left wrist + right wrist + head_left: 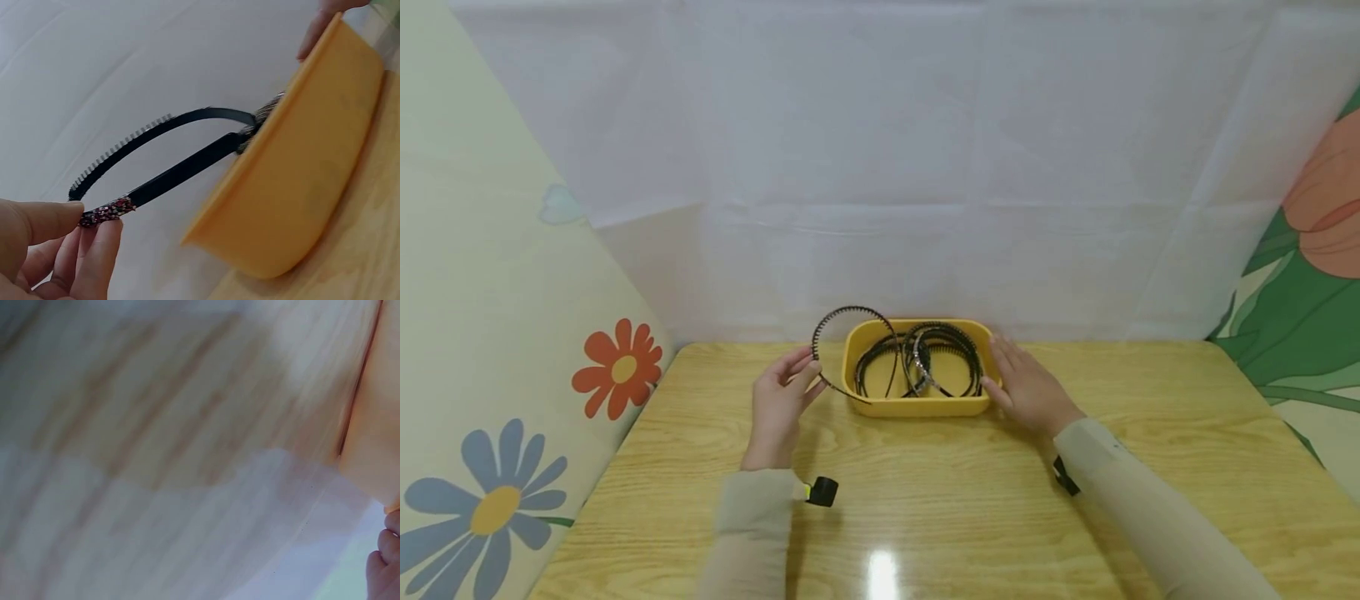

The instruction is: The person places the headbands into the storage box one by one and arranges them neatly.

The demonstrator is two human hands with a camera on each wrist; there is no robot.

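My left hand pinches a black toothed headband between thumb and fingers, on its dark glittery section. The held headband stands partly over the left rim of a yellow plastic basin; its far part reaches the basin's edge in the left wrist view. Inside lie several more black headbands, overlapping, one with a shiny silvery surface. With fingers extended, my right hand rests against the basin's right side. In the right wrist view only some fingers show, beside the basin wall.
The basin stands near the back edge of a wood-grain table. A white sheet hangs behind it. Flower-printed coverings flank the table, left and right.
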